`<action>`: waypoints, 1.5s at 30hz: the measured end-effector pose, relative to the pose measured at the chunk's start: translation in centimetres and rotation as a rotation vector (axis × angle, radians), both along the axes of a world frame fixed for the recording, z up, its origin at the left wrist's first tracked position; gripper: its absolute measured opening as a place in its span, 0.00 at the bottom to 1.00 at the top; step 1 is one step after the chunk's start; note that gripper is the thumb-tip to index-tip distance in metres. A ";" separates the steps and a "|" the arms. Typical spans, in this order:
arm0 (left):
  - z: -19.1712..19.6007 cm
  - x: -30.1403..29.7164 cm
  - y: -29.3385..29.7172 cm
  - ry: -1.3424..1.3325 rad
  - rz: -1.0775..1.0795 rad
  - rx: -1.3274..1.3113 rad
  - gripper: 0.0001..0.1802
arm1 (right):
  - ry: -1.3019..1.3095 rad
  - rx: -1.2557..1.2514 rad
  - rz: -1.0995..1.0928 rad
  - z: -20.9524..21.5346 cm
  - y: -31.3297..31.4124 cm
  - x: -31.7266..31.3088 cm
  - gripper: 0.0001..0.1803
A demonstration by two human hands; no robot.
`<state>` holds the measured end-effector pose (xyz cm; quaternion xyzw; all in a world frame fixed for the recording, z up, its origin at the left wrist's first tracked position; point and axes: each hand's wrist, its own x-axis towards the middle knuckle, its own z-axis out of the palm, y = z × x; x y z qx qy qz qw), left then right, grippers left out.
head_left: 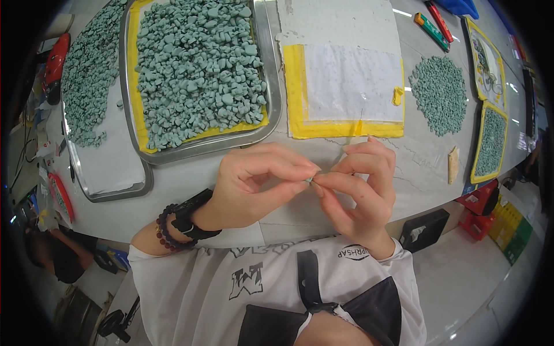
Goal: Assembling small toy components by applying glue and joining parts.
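Observation:
My left hand (262, 179) and my right hand (360, 190) meet in front of me, thumb and index finger of each closed in a pinch. Between the fingertips is a tiny pale greenish piece (309, 180), mostly covered; it looks like one of the small stones. A thin needle-tipped tool (359, 127) with a yellow part points away from my right hand, seemingly tucked among its fingers. Just beyond lies a white sheet (352, 81) on a yellow-edged pad. A metal tray (274, 109) heaped with green stones (199, 69) stands beyond my left hand.
Another tray (118, 167) of green stones sits at the far left. To the right are a loose stone pile (440, 95), a green-and-orange box cutter (431, 32), a red pen-like tool (440, 20), a beige piece (453, 164) and a yellow-edged tray (476, 173).

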<state>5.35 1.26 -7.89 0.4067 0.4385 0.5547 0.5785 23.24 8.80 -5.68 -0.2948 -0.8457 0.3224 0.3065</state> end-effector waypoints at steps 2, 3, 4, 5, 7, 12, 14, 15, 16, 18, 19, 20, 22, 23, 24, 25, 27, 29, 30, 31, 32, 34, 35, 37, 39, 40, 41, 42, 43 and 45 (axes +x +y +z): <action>0.1 0.1 0.0 -0.006 -0.001 0.010 0.15 | -0.011 0.012 -0.004 0.0 0.0 0.0 0.13; 0.4 0.1 0.2 -0.110 -0.010 -0.075 0.15 | -0.009 0.013 -0.003 0.1 -0.1 0.1 0.13; 0.7 0.2 0.3 -0.215 -0.018 -0.159 0.16 | 0.011 0.007 -0.023 0.1 -0.2 0.1 0.13; 0.9 0.2 0.4 -0.320 -0.027 -0.244 0.16 | 0.030 0.002 -0.042 0.2 -0.4 0.2 0.13; 0.7 -0.1 0.4 -0.378 -0.057 -0.275 0.16 | 0.051 -0.005 -0.062 0.1 -0.4 0.4 0.12; 0.6 -0.8 0.7 -0.516 -0.147 -0.340 0.15 | 0.057 -0.001 -0.094 -0.1 0.0 0.9 0.12; 0.5 -0.8 0.7 -0.523 -0.151 -0.341 0.15 | 0.058 -0.001 -0.075 -0.1 0.0 0.9 0.13; 0.6 -0.8 0.7 -0.524 -0.147 -0.346 0.15 | 0.060 -0.002 -0.071 -0.1 0.0 0.8 0.13; 0.6 -0.9 0.6 -0.524 -0.138 -0.352 0.15 | 0.062 -0.008 -0.081 -0.1 0.0 0.7 0.14; 0.8 -0.9 0.3 -0.506 -0.087 -0.353 0.15 | 0.085 -0.025 -0.072 0.0 0.0 0.2 0.17; 0.7 -0.8 0.1 -0.493 -0.089 -0.346 0.14 | 0.120 -0.032 -0.028 0.0 -0.1 -0.1 0.17; 0.7 -0.8 0.0 -0.478 -0.087 -0.335 0.14 | 0.095 -0.016 -0.065 0.1 -0.2 0.2 0.15; 1.1 0.2 0.2 -0.441 -0.082 -0.289 0.13 | 0.089 0.005 -0.131 0.6 -0.7 1.0 0.12; 1.3 0.0 0.1 -0.430 -0.130 -0.263 0.12 | 0.108 0.004 -0.160 0.6 -0.9 1.5 0.10; 2.3 -1.1 -0.4 -0.397 -0.080 -0.255 0.12 | 0.146 -0.001 -0.114 0.7 -1.0 1.7 0.10; 3.9 -2.3 -0.9 -0.111 -0.014 -0.121 0.12 | 0.165 -0.013 -0.116 0.7 -1.3 2.2 0.08; 6.0 -4.6 -1.4 0.420 0.066 0.134 0.11 | 0.161 -0.024 -0.132 0.8 -1.2 2.4 0.08; 6.4 -8.7 -2.7 1.110 0.553 0.300 0.13 | 0.155 -0.072 -0.091 0.5 -1.0 1.9 0.07; 5.7 -11.5 -3.7 1.268 0.731 0.256 0.13 | 0.153 -0.096 -0.072 0.3 -1.1 1.6 0.07; 4.8 -14.4 -4.6 1.339 0.797 0.104 0.14 | 0.158 -0.096 -0.081 0.2 -1.0 1.3 0.07; 4.6 -17.0 -5.7 1.339 0.791 -0.030 0.14 | 0.181 -0.089 -0.033 0.4 -1.0 1.0 0.07; 4.7 -17.4 -5.3 1.319 0.767 -0.151 0.13 | 0.207 -0.063 0.027 0.7 -0.8 1.1 0.07; 5.6 -15.8 -4.4 1.367 0.731 -0.073 0.13 | 0.198 -0.058 0.015 0.5 -0.8 1.3 0.07; 6.7 -13.2 -2.8 1.455 0.663 0.083 0.13 | 0.219 -0.111 -0.032 0.0 -0.9 1.7 0.07; 6.1 -12.6 -1.4 1.432 0.588 0.056 0.13 | 0.233 -0.135 -0.038 0.0 -0.7 2.2 0.07; 5.6 -12.8 -0.6 1.409 0.507 0.032 0.12 | 0.231 -0.130 -0.050 0.1 -0.8 2.3 0.07; 5.2 -13.0 -0.1 1.386 0.425 0.010 0.11 | 0.231 -0.127 -0.062 0.1 -0.8 2.4 0.08; 4.8 -13.3 0.1 1.383 0.429 0.014 0.11 | 0.231 -0.123 -0.073 0.2 -0.9 2.5 0.08; 4.1 -13.6 0.3 1.411 0.441 0.020 0.11 | 0.225 -0.118 -0.078 0.1 -0.9 2.6 0.08; 3.3 -13.8 0.7 1.472 0.464 0.033 0.10 | 0.187 -0.121 -0.027 0.0 -0.9 2.7 0.06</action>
